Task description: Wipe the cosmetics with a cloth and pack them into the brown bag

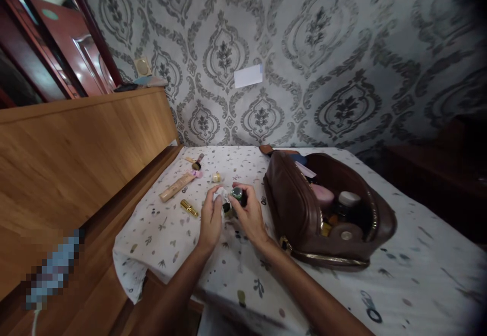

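Observation:
My left hand [211, 217] is closed on a crumpled white tissue [220, 193]. In my right hand [249, 215] is a small dark bottle [236, 193] with a shiny top, gripped between thumb and fingers. The hands are close together above the patterned white cloth [213, 249]. Below the tissue, another small dark item [227, 208] shows partly; I cannot make out what it is. To the left lie a gold tube [189, 208], a beige tube [177, 186] with a pink end, a small brush [197, 165] and a small yellowish bottle [216, 177].
A brown leather bag [292, 204] stands open on the right, holding a pink item [321, 194], a white-lidded jar [349, 199] and other things. A wooden panel [95, 148] borders the left side. The patterned wall [224, 57] rises behind.

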Action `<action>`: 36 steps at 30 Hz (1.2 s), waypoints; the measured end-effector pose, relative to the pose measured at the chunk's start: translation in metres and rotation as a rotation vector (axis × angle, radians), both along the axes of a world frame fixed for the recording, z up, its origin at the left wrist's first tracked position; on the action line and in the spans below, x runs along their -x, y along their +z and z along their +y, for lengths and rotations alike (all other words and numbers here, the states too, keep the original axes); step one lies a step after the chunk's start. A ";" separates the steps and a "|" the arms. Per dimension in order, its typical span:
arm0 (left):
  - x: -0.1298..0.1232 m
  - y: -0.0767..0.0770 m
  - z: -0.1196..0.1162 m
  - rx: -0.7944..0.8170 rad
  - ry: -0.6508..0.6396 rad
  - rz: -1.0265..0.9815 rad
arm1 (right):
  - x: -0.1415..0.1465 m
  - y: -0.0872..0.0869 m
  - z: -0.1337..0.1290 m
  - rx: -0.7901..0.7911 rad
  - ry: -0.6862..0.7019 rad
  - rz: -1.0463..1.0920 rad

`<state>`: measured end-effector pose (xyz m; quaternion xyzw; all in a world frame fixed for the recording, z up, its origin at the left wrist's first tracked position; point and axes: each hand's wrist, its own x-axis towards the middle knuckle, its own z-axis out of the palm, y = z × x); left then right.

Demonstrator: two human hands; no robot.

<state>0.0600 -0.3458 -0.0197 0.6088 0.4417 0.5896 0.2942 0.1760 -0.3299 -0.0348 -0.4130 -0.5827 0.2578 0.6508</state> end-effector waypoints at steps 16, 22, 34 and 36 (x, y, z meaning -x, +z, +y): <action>-0.016 -0.005 -0.012 -0.078 -0.122 -0.028 | 0.012 0.011 -0.024 0.054 0.142 0.309; -0.007 -0.005 -0.014 -0.064 -0.106 0.033 | 0.017 0.008 -0.027 0.053 0.187 0.368; 0.016 -0.016 -0.010 0.234 -0.011 -0.039 | 0.013 0.027 -0.043 0.015 0.307 0.355; 0.019 -0.015 -0.012 0.392 -0.064 -0.181 | 0.013 0.029 -0.044 0.032 0.324 0.349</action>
